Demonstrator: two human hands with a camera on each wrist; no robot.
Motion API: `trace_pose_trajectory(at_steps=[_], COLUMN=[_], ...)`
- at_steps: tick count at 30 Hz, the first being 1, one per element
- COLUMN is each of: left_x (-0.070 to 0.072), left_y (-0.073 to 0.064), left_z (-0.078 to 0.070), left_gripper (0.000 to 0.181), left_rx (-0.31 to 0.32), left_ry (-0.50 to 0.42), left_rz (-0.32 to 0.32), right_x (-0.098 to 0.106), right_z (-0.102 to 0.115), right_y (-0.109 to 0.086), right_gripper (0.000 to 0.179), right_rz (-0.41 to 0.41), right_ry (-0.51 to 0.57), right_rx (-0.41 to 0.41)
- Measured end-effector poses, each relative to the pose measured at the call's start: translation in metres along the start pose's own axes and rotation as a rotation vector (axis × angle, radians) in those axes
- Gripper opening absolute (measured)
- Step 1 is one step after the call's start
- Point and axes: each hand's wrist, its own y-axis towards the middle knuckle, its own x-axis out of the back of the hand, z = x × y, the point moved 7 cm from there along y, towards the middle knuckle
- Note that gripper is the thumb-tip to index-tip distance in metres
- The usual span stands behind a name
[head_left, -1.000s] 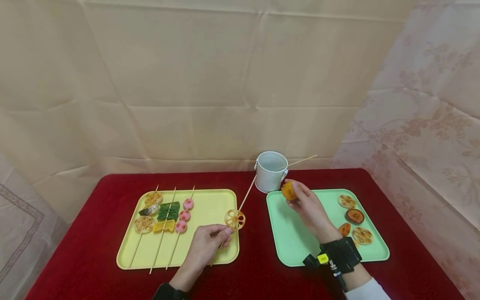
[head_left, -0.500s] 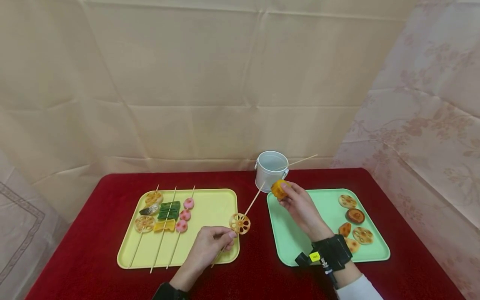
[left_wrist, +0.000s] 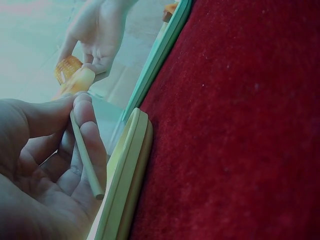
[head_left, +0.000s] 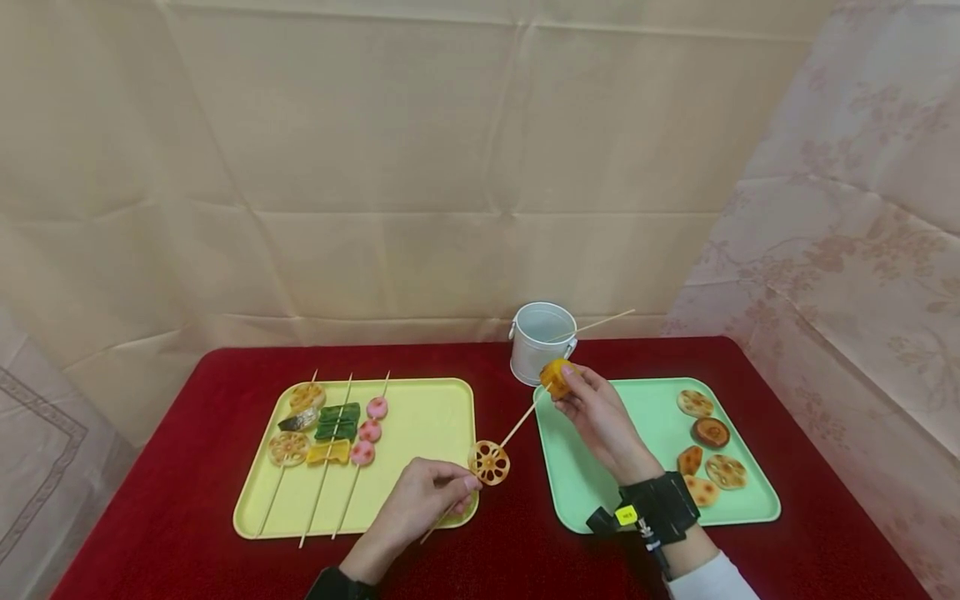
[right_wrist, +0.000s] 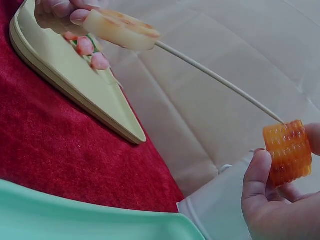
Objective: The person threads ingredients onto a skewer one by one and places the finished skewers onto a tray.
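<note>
Left hand (head_left: 423,500): pinches skewer (head_left: 521,424) below lotus slice (head_left: 489,463)
Right hand (head_left: 606,425): fingertips grip corn (head_left: 555,379)
Skewer tip (right_wrist: 278,119): gap closed, now touching corn; I judge threading beginning

Yellow-orange corn piece (right_wrist: 287,156), red cloth (head_left: 517,550)

At twelve o'clock from the head view's centre hangs a creased beige curtain (head_left: 480,150); at three, a pale floral cloth (head_left: 862,275). A red cloth (head_left: 502,567) spreads across six o'clock. Toward four stands a white bucket (head_left: 531,357), a thin stick (head_left: 603,322) projecting between its two and three. Farther out on that bearing lies the green tray (head_left: 573,479), with a brown disc (head_left: 709,432) at its two. Between seven and eight, the yellow tray (head_left: 431,417) carries three loaded skewers (head_left: 336,429) on its nine-o'clock side, one bearing pink balls (head_left: 370,430).
</note>
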Motion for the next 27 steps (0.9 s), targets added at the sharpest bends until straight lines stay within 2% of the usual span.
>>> trace_pose_trajectory(at_steps=[7, 13, 17, 20, 24, 27], left_x=[-0.001, 0.001, 0.002, 0.005, 0.007, 0.005], left_y=[-0.001, -0.002, -0.002, -0.001, 0.0, 0.001], left_z=[-0.001, -0.002, -0.001, -0.001, -0.003, -0.002], left_gripper=[0.019, 0.018, 0.018, 0.018, 0.016, 0.014], left_rx=[-0.004, -0.002, 0.003, -0.012, -0.045, -0.031], left_ry=[0.014, 0.005, 0.011, 0.042, 0.124, 0.145], left_rz=[0.008, -0.014, -0.059, -0.126, -0.222, -0.243], right_x=[-0.001, 0.0, -0.002, -0.005, -0.009, -0.012], right_z=[0.0, 0.004, 0.01, 0.013, 0.013, 0.012], right_y=[-0.001, -0.002, -0.002, -0.003, -0.003, -0.004], right_gripper=[0.038, 0.042, 0.052, 0.057, 0.058, 0.055], right_rz=[0.01, 0.024, 0.055, 0.072, 0.081, 0.088], right_ry=[-0.016, -0.134, -0.209, -0.247, -0.285, -0.295], right_rx=[0.013, 0.047, 0.071, 0.065, 0.047, 0.043])
